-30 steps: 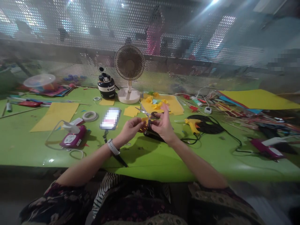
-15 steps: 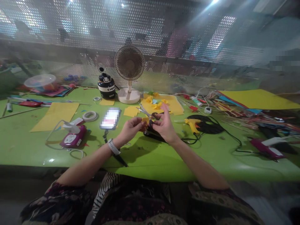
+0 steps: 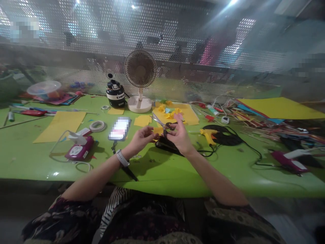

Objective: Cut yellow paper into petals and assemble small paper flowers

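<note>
Between its thumb and fingers my left hand [image 3: 143, 139] pinches a small yellow paper piece [image 3: 158, 130]. My right hand [image 3: 179, 135] has its fingers around the dark handles of a pair of scissors [image 3: 157, 120], whose blades point up and to the left, close beside the paper. Under the hands lies a black object [image 3: 167, 147], partly hidden. Behind them are small yellow sheets [image 3: 142, 120] and crumpled yellow paper shapes [image 3: 175, 113] on a larger yellow sheet [image 3: 191, 113]. A phone [image 3: 120, 128] lies left of my left hand.
A yellow glue gun [image 3: 208, 135] with its cable lies at right. Behind stand a fan [image 3: 140, 73] and a dark bottle [image 3: 115, 95]. At left are a tape roll [image 3: 97, 126] and a purple power socket [image 3: 80, 149]; another purple socket [image 3: 288, 162] is at far right.
The scissors have shifted slightly right, away from my left fingers, and more of the yellow piece shows. Both hands keep their grips.
</note>
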Motion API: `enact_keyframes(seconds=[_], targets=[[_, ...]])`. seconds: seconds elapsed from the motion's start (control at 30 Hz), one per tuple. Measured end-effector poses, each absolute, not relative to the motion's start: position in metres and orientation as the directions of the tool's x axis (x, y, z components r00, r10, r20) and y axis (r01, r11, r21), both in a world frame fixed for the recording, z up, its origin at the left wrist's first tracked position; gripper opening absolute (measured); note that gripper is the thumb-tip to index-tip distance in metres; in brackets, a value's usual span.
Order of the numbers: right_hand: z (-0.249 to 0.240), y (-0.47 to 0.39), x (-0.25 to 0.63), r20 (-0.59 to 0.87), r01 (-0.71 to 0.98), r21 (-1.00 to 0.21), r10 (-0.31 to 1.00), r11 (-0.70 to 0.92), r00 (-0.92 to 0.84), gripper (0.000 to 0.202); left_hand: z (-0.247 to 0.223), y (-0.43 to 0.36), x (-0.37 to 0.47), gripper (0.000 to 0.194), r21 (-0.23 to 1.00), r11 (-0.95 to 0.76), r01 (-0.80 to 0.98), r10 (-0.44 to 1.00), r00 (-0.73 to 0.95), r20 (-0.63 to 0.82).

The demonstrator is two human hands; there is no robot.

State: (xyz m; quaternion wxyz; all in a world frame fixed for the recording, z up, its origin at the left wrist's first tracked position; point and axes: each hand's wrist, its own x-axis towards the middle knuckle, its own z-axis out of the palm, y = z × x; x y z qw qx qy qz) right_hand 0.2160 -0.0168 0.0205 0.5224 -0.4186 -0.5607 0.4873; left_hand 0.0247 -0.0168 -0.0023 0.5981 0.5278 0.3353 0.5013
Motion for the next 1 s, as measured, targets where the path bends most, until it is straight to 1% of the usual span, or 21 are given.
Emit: enact_keyframes(seconds=[0.13, 0.23, 0.3, 0.37, 0.47, 0.57, 0.7, 0.77, 0.83, 0.9, 1.0], targets=[[0.019, -0.017, 0.213, 0.18, -0.044, -0.983, 0.979, 0.176, -0.096, 0.105, 0.001, -0.02, 0.024, 0.034, 0.978, -0.008, -0.209, 0.961, 0.268, 0.065], [0.021, -0.015, 0.215, 0.159, -0.057, -0.986, 0.985, 0.156, -0.064, 0.084, 0.004, -0.021, 0.022, 0.034, 0.976, -0.009, -0.215, 0.971, 0.231, 0.06], [0.026, -0.015, 0.22, 0.111, -0.05, -0.993, 0.988, 0.107, -0.102, 0.073, 0.008, -0.02, 0.02, 0.035, 0.97, 0.004, -0.243, 0.98, 0.196, 0.045], [0.033, -0.016, 0.226, 0.044, -0.003, -0.999, 0.979, 0.045, -0.198, 0.067, 0.012, -0.02, 0.018, 0.037, 0.955, 0.04, -0.294, 0.984, 0.18, 0.014], [0.041, -0.022, 0.232, -0.057, 0.095, -0.995, 0.947, -0.028, -0.316, 0.062, 0.016, -0.018, 0.015, 0.04, 0.926, 0.085, -0.368, 0.984, 0.179, -0.019], [0.048, -0.028, 0.232, -0.126, 0.156, -0.985, 0.931, -0.076, -0.342, 0.063, 0.018, -0.018, 0.014, 0.038, 0.916, 0.086, -0.391, 0.985, 0.174, -0.018], [0.053, -0.033, 0.229, -0.139, 0.188, -0.978, 0.949, -0.087, -0.284, 0.071, 0.02, -0.019, 0.014, 0.035, 0.905, 0.076, -0.419, 0.986, 0.168, -0.006], [0.053, -0.033, 0.229, -0.136, 0.234, -0.969, 0.958, -0.076, -0.252, 0.071, 0.022, -0.019, 0.014, 0.034, 0.897, 0.07, -0.436, 0.988, 0.156, -0.001], [0.051, -0.032, 0.229, -0.152, 0.316, -0.946, 0.957, -0.068, -0.248, 0.067, 0.022, -0.019, 0.014, 0.034, 0.894, 0.054, -0.444, 0.989, 0.146, 0.013], [0.05, -0.032, 0.229, -0.177, 0.387, -0.92, 0.944, -0.058, -0.28, 0.059, 0.021, -0.019, 0.013, 0.035, 0.896, 0.037, -0.442, 0.989, 0.144, 0.03], [0.052, -0.033, 0.229, -0.175, 0.408, -0.912, 0.933, -0.034, -0.314, 0.052, 0.019, -0.018, 0.012, 0.035, 0.899, 0.018, -0.437, 0.99, 0.132, 0.044]])
